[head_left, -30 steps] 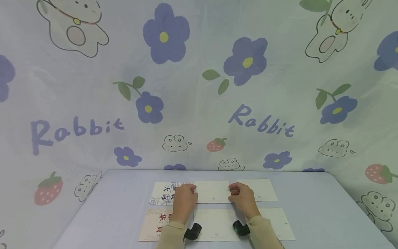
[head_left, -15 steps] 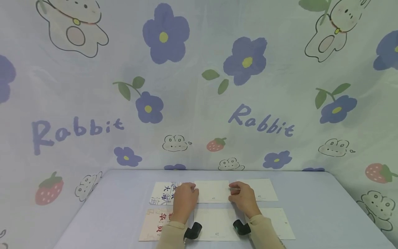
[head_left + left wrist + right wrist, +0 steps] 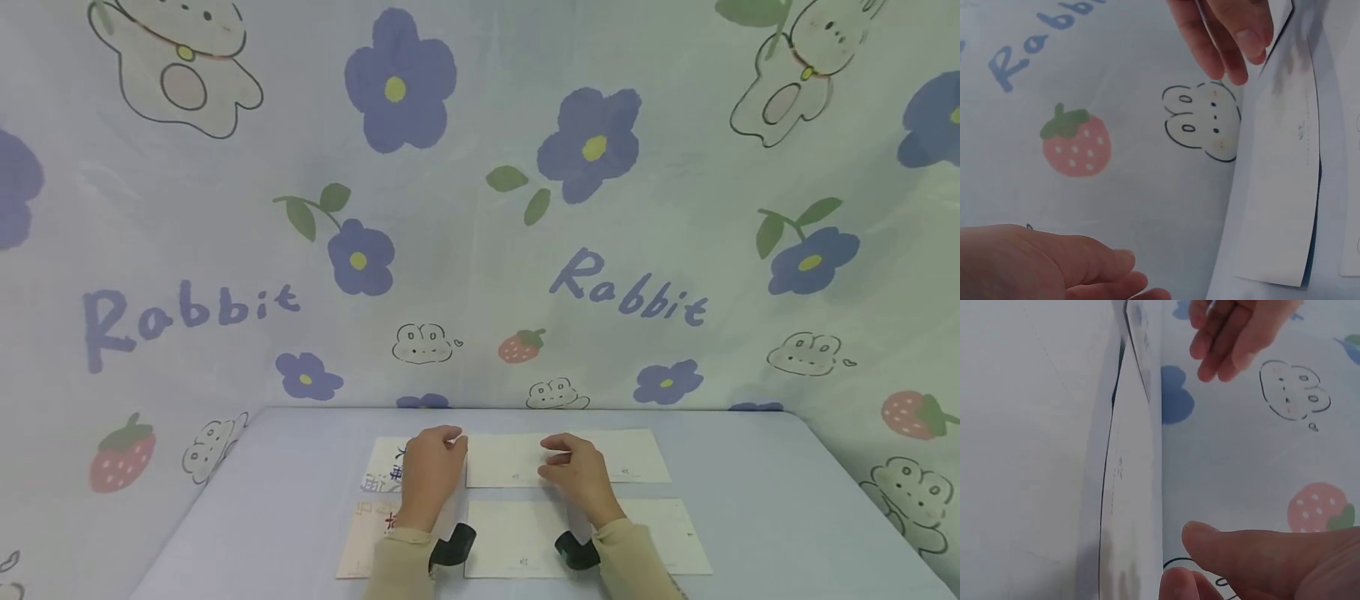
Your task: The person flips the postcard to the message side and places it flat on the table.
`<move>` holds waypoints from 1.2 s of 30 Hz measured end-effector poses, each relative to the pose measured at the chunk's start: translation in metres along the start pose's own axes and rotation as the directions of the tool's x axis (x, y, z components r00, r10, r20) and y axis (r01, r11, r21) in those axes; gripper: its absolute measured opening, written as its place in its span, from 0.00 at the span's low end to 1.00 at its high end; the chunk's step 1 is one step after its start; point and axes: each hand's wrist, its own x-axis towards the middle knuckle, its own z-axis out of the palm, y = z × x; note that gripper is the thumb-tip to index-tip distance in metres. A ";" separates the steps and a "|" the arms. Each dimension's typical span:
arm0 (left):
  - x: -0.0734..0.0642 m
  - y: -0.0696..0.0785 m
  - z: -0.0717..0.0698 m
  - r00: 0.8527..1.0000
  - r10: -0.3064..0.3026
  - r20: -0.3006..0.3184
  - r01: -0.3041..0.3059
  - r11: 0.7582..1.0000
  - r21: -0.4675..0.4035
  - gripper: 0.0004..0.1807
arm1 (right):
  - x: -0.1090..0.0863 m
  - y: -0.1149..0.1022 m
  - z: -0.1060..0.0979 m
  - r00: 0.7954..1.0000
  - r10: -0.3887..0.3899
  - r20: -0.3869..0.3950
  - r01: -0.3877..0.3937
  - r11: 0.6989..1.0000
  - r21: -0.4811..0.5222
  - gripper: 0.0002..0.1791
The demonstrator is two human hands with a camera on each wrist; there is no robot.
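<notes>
there's room to pass over the table [image 3: 772,508], lower right; left hand [image 3: 432,468] and right hand [image 3: 579,472] bar the lower centre, and the backdrop [image 3: 465,200] closes off the upper frame.

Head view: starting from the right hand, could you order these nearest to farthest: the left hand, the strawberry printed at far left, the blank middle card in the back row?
1. Blank middle card: back row; the right hand overlaps its right end in this view.
2. Left hand: by that card's left end.
3. Printed strawberry: far left of the picture.
</notes>
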 end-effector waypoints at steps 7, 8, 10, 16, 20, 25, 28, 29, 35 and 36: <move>0.001 -0.002 -0.006 1.000 0.013 0.002 -0.013 1.000 -0.013 0.11 | -0.006 -0.005 0.008 0.999 -0.035 0.025 0.034 0.999 0.023 0.19; 0.002 -0.003 -0.006 1.000 0.011 0.003 -0.011 1.000 -0.018 0.11 | -0.007 -0.006 0.008 0.999 -0.036 0.027 0.035 0.999 0.027 0.19; 0.004 -0.004 -0.008 1.000 0.003 0.003 -0.003 1.000 -0.020 0.12 | -0.007 -0.008 0.009 0.998 -0.049 0.037 0.048 0.998 0.031 0.19; 0.008 -0.010 -0.020 1.000 -0.005 0.004 0.005 1.000 -0.014 0.13 | -0.010 -0.014 0.014 0.995 -0.065 0.068 0.063 0.997 0.036 0.20; 0.009 -0.011 -0.027 1.000 -0.029 0.011 0.029 1.000 -0.005 0.14 | -0.011 -0.019 0.018 0.994 -0.075 0.074 0.073 0.997 0.033 0.20; 0.012 -0.012 -0.031 0.998 -0.053 0.018 0.053 0.999 0.011 0.15 | -0.010 -0.021 0.023 0.990 -0.104 0.091 0.102 0.994 0.032 0.20; 0.013 -0.014 -0.033 0.997 -0.070 0.019 0.070 0.997 0.015 0.16 | -0.009 -0.022 0.025 0.987 -0.122 0.108 0.117 0.992 0.052 0.21; 0.013 -0.014 -0.034 0.997 -0.078 0.022 0.077 0.997 0.018 0.16 | -0.008 -0.023 0.026 0.985 -0.129 0.115 0.122 0.990 0.065 0.22; 0.015 -0.022 -0.042 0.993 -0.111 0.026 0.110 0.992 0.057 0.18 | -0.001 -0.030 0.038 0.976 -0.158 0.149 0.146 0.985 0.086 0.28; 0.015 -0.024 -0.043 0.993 -0.115 0.026 0.113 0.992 0.064 0.18 | 0.000 -0.031 0.041 0.975 -0.161 0.152 0.150 0.985 0.086 0.29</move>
